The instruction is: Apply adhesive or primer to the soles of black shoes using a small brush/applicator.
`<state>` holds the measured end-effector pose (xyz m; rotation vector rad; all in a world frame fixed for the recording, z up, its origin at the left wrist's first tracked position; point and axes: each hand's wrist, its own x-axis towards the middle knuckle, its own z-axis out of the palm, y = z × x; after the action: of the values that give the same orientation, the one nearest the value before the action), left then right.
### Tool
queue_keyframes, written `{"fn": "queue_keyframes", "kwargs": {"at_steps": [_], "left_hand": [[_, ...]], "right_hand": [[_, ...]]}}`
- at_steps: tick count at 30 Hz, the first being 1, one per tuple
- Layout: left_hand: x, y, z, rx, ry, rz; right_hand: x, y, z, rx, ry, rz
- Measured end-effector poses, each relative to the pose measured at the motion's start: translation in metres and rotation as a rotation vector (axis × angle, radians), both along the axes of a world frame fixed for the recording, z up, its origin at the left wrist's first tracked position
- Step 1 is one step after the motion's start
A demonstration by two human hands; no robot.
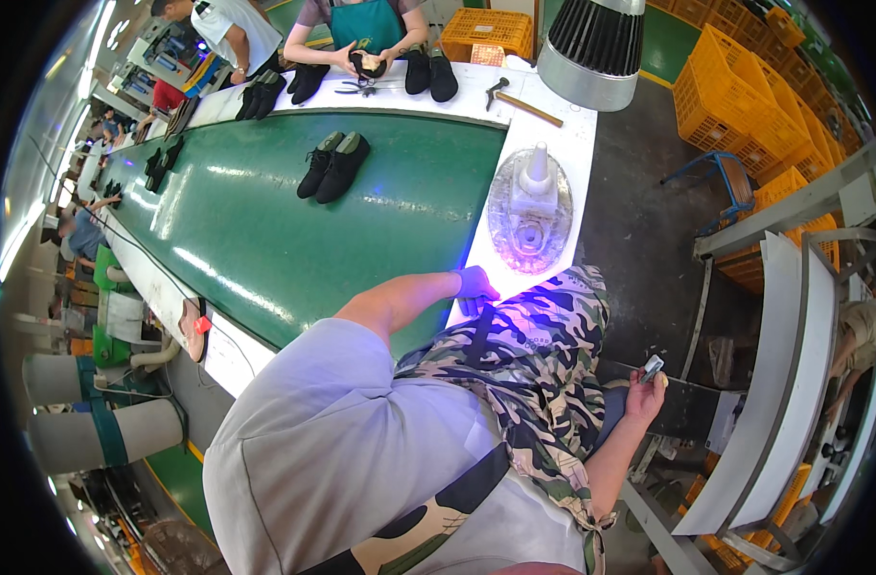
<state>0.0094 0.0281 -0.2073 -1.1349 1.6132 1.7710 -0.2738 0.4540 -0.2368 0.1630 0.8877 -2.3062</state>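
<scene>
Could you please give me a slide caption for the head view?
Left hand rests at the belt edge; right hand holds a small metal tool.

A worker in a pale grey short-sleeved shirt [361, 431] and a camouflage-patterned apron [539, 364] with a black strap; forearms and hands are bare.

1. One pair of black shoes [332, 165] lies mid-belt on the green conveyor belt [265, 230].
2. One metal shoe-last stand [530, 206] sits on the white tabletop [563, 144].
3. One hammer [522, 103] lies there.
4. Two hands: left hand [474, 287], right hand [646, 395].
</scene>
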Motion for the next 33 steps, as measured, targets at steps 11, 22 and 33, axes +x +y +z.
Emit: {"fn": "queue_keyframes", "kwargs": {"at_steps": [11, 22, 33], "left_hand": [[-0.003, 0.001, 0.012, 0.003, -0.019, 0.002], [0.003, -0.002, -0.009, -0.07, 0.035, -0.031], [-0.002, 0.001, 0.012, 0.006, -0.01, 0.003]], "right_hand": [[-0.001, 0.001, -0.002, 0.018, -0.005, -0.011], [-0.001, 0.001, -0.004, -0.016, 0.006, -0.007], [0.0, 0.002, -0.005, 0.024, 0.011, -0.033]]}}
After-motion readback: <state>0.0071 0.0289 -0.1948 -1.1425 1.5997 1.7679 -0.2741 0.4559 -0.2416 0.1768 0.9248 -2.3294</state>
